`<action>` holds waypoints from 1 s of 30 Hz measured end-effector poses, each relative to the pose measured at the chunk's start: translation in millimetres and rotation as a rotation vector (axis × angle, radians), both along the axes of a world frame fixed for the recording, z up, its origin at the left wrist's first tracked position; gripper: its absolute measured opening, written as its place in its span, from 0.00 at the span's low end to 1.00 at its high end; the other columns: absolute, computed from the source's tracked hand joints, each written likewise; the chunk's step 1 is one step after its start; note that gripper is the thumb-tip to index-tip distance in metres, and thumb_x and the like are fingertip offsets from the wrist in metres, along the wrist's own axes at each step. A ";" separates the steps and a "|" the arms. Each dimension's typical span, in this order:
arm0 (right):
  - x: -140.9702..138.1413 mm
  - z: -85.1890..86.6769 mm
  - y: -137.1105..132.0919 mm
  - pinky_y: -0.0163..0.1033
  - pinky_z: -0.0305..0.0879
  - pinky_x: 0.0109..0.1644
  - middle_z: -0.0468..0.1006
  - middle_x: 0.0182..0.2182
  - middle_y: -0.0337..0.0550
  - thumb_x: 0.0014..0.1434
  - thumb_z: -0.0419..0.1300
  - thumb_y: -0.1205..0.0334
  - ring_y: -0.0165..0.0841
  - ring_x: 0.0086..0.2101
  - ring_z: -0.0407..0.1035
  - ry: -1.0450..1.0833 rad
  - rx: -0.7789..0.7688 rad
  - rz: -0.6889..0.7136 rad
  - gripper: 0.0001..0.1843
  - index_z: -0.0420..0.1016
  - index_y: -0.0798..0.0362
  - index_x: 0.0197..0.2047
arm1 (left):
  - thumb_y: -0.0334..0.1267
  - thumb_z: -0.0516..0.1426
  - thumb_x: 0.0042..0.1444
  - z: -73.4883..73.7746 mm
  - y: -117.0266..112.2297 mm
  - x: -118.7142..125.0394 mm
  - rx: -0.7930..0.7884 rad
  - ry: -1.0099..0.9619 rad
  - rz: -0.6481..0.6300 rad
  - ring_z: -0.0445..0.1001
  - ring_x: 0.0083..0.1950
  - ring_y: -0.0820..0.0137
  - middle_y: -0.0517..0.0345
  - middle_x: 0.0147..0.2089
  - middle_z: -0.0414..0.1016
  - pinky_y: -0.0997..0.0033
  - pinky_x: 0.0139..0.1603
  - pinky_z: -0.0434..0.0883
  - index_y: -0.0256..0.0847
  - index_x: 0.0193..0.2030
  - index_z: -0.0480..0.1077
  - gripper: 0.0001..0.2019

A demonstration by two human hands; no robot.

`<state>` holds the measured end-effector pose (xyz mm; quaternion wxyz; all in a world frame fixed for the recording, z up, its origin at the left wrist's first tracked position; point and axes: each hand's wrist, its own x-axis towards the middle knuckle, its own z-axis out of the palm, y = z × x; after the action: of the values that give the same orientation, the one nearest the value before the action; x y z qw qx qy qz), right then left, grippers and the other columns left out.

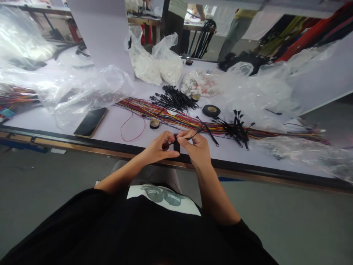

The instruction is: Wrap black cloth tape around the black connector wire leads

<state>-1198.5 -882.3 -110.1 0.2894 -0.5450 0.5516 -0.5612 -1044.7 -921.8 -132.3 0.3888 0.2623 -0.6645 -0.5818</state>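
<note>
Near the table's front edge, both hands work close together on one short black cable (199, 130). My right hand (199, 147) pinches the cable between thumb and fingers, its connector end sticking out to the upper right. My left hand (158, 150) is closed around the cable's other end, thumb stretched toward the right hand. Between the hands hangs a strip of black tape (177, 145), which appears to lie against the cable. Just beyond the left hand sits a small tape roll (154, 124). Another short black cable (211, 134) lies right of the right hand.
A long bundle of coloured wires (154, 111) runs across the table (116, 134). Behind it are a pile of black connector cables (176, 99) and a large tape roll (211, 110). A phone (91, 122) lies left; more black cables (238, 130) and plastic bags (264, 95) lie right.
</note>
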 end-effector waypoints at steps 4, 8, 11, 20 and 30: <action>3.6 0.5 2.9 0.38 0.64 0.37 0.72 0.26 0.36 0.50 0.62 0.53 0.30 0.29 0.67 0.074 -0.014 -0.096 0.12 0.68 0.51 0.24 | 0.40 0.59 0.50 -3.8 0.8 -13.4 -0.077 -0.060 0.247 0.62 0.27 0.76 0.65 0.24 0.63 0.74 0.31 0.61 0.40 0.27 0.63 0.09; 6.4 -2.5 4.8 0.37 0.63 0.31 0.70 0.21 0.32 0.51 0.61 0.51 0.29 0.24 0.66 0.143 0.105 -0.058 0.12 0.70 0.50 0.34 | 0.37 0.58 0.50 -3.5 6.2 -17.9 -0.085 -0.105 0.344 0.64 0.27 0.76 0.64 0.24 0.67 0.73 0.31 0.62 0.40 0.25 0.66 0.07; 6.1 -3.9 5.2 0.38 0.65 0.33 0.74 0.23 0.35 0.51 0.61 0.52 0.32 0.26 0.70 0.203 0.075 -0.105 0.11 0.70 0.50 0.32 | 0.38 0.61 0.47 -4.2 9.0 -19.0 0.077 0.030 0.333 0.66 0.26 0.77 0.65 0.24 0.69 0.74 0.30 0.63 0.40 0.27 0.64 0.08; 6.3 0.6 6.2 0.38 0.68 0.33 0.79 0.27 0.38 0.49 0.63 0.52 0.33 0.27 0.74 0.041 0.073 0.012 0.13 0.66 0.50 0.25 | 0.62 0.62 0.40 -2.4 -19.5 -2.7 0.913 0.222 -0.363 0.70 0.24 0.74 0.56 0.30 0.73 0.76 0.18 0.61 0.38 0.36 0.70 0.27; -1.2 -13.2 -5.6 0.34 0.62 0.26 0.69 0.13 0.30 0.47 0.65 0.54 0.27 0.16 0.65 -0.271 0.049 -0.090 0.18 0.60 0.50 0.19 | 0.45 0.72 0.26 -4.1 0.8 7.9 0.401 0.270 -0.179 0.67 0.30 0.75 0.62 0.30 0.66 0.76 0.28 0.63 0.42 0.40 0.68 0.31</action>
<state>-1199.7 -887.9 -123.3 0.3488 -0.4317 0.5451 -0.6284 -1036.8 -921.0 -136.4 0.3612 0.1945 -0.4986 -0.7636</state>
